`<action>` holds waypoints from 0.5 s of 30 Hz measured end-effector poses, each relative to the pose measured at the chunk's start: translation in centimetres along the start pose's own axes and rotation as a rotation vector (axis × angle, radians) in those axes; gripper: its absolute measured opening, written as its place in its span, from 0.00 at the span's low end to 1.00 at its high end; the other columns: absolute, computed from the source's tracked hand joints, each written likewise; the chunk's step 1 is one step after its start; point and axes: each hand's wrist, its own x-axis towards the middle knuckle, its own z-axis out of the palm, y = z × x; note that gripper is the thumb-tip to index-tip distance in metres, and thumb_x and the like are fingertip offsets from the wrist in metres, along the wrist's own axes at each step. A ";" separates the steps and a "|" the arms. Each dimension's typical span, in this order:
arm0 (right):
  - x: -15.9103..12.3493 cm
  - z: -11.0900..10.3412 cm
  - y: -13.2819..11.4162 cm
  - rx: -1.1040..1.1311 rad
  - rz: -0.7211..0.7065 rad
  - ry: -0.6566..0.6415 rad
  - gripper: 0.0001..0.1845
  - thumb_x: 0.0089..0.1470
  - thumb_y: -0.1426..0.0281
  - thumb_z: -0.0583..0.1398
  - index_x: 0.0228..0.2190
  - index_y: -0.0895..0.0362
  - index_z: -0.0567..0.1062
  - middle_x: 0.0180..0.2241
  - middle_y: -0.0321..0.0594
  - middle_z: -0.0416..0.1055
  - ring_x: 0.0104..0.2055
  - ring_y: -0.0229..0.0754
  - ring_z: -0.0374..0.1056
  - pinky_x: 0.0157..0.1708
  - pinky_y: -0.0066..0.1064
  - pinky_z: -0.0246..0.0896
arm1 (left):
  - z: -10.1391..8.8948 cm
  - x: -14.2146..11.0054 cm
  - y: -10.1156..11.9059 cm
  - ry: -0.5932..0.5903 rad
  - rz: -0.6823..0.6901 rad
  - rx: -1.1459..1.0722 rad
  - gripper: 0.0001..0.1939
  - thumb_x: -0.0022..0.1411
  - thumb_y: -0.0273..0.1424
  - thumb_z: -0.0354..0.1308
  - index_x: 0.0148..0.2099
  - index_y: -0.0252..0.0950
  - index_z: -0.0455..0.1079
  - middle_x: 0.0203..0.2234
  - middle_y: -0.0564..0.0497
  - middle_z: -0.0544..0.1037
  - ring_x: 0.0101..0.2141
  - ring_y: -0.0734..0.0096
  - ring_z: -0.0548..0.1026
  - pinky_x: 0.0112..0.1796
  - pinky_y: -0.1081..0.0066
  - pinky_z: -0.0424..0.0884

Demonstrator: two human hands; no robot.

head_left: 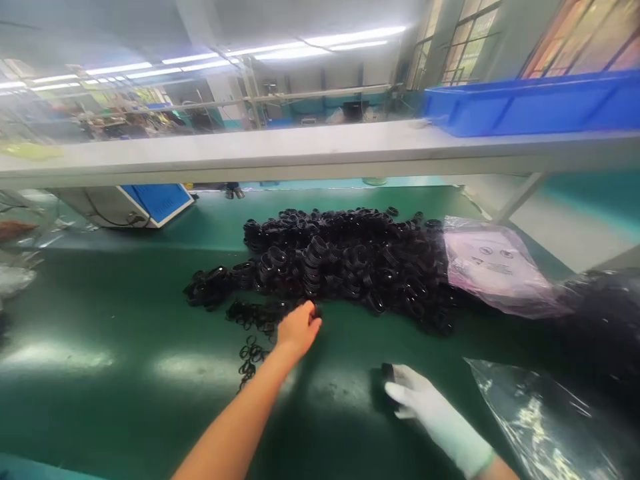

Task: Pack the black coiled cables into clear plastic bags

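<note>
Can't see inside the blue plastic bin [530, 107]. White-gloved right hand [411, 392] is pinching something black [387, 372]; bare left hand [299, 328] by small black rings [253, 316], can't tell its grip.

White fabric glove [433, 410] on the right hand [406, 390].
Pale green edges its cuff [481, 457]; left of the glove, the left hand [299, 328] is bare.

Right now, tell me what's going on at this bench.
A person's bare left hand is at the near edge of a heap of black rings; its grip is hidden. The gloved right hand is low over the green table, something dark at its fingertips, too blurred to name. Smaller rings lie left of the left hand. A pinkish plastic bag lies at the heap's right end.
</note>
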 end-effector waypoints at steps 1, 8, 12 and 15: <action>0.2 0.2 -0.2 -0.069 -0.001 0.050 0.29 0.38 0.58 0.59 0.43 0.57 0.66 0.43 0.48 0.67 0.41 0.47 0.67 0.32 0.36 0.64 | 2.0 -1.2 1.0 -0.103 -0.051 -0.174 0.05 0.55 0.33 0.51 0.35 0.40 0.62 0.27 0.54 0.70 0.30 0.72 0.70 0.31 0.72 0.64; 1.9 0.6 1.8 -0.255 -0.045 0.220 0.26 0.38 0.61 0.60 0.42 0.57 0.70 0.32 0.41 0.68 0.35 0.46 0.67 0.31 0.38 0.64 | 12.5 -6.3 5.9 -0.506 -0.164 -0.693 0.04 0.58 0.32 0.45 0.32 0.38 0.56 0.10 0.62 0.60 0.12 0.79 0.62 0.16 0.78 0.60; 1.8 -0.1 1.9 -0.158 -0.024 0.134 0.28 0.42 0.59 0.58 0.46 0.57 0.67 0.31 0.41 0.68 0.28 0.40 0.67 0.24 0.34 0.66 | 12.7 -6.1 5.9 -0.525 -0.148 -0.761 0.06 0.56 0.34 0.46 0.30 0.38 0.55 0.09 0.63 0.60 0.11 0.79 0.60 0.15 0.79 0.58; 1.8 -0.3 1.8 -0.032 -0.010 0.095 0.30 0.41 0.60 0.61 0.46 0.57 0.66 0.32 0.41 0.69 0.30 0.40 0.67 0.24 0.33 0.67 | 12.8 -6.0 5.6 -0.530 -0.143 -0.782 0.07 0.56 0.35 0.47 0.29 0.38 0.55 0.08 0.62 0.60 0.11 0.79 0.61 0.14 0.79 0.57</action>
